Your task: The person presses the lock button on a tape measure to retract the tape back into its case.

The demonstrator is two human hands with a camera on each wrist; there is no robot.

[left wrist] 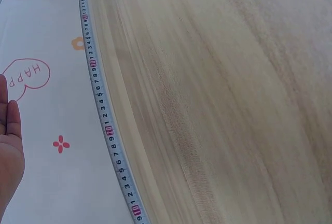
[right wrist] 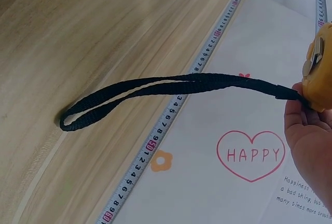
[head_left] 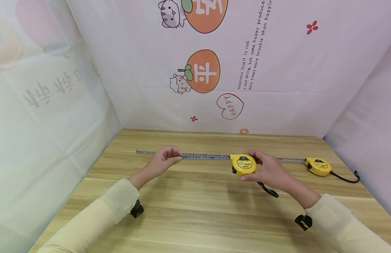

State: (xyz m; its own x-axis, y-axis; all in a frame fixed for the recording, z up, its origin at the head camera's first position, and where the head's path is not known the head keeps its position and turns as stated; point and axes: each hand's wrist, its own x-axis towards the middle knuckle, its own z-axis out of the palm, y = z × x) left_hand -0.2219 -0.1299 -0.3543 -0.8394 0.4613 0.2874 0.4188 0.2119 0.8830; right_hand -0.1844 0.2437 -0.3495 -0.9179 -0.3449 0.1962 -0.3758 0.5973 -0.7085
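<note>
My right hand [head_left: 269,169] holds a yellow tape measure [head_left: 244,164] by its case, fingers behind it and thumb beneath. A black wrist strap [right wrist: 155,86] dangles from that case. Part of the blade [head_left: 203,157] is drawn out leftward, and my left hand [head_left: 162,161] pinches its end between thumb and fingers. Behind it, a second yellow tape measure [head_left: 318,167] lies on the table at the right, its long blade [left wrist: 98,89] stretched left across the wood, roughly parallel to the held one. In the left wrist view only the edge of my left hand shows.
The wooden table [head_left: 195,211] meets a printed white cloth wall [head_left: 145,88] at the back, with more cloth at both sides. A black cord [head_left: 345,179] trails right from the second tape measure. Black straps [head_left: 137,209] show at both sleeves.
</note>
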